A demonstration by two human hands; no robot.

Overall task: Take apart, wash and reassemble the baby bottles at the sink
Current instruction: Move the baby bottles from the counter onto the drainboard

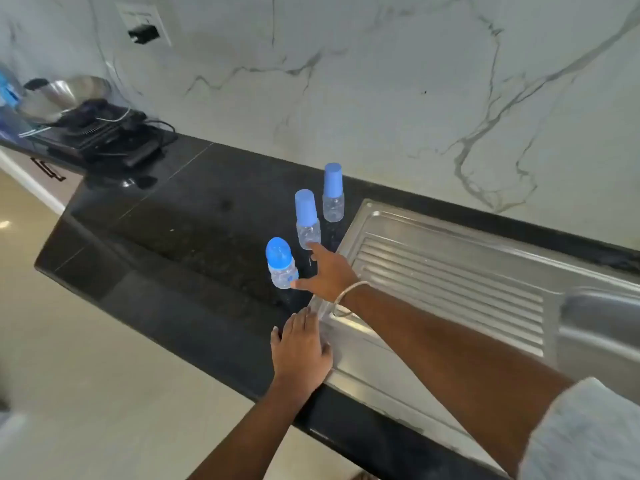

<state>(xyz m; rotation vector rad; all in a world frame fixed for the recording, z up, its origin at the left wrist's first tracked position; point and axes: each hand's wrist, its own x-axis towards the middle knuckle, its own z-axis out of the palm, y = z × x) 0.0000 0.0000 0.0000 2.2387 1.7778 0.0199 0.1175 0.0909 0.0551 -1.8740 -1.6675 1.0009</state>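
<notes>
Three clear baby bottles with blue caps stand upright on the black countertop (194, 220), left of the steel sink unit. The nearest bottle (281, 264) has a rounded cap. The middle bottle (307, 220) and the far bottle (332, 192) have taller caps. My right hand (327, 274) is spread open between the near and middle bottles, its thumb tip at the near bottle's base and a fingertip at the middle bottle's base. My left hand (301, 344) lies flat and open on the counter's front part, beside the sink's rim.
The steel drainboard (450, 282) with ridges lies to the right, and the sink basin (602, 323) is at the right edge. A steel bowl (59, 98) and a black appliance (110, 133) sit at the far left. A marble wall backs the counter.
</notes>
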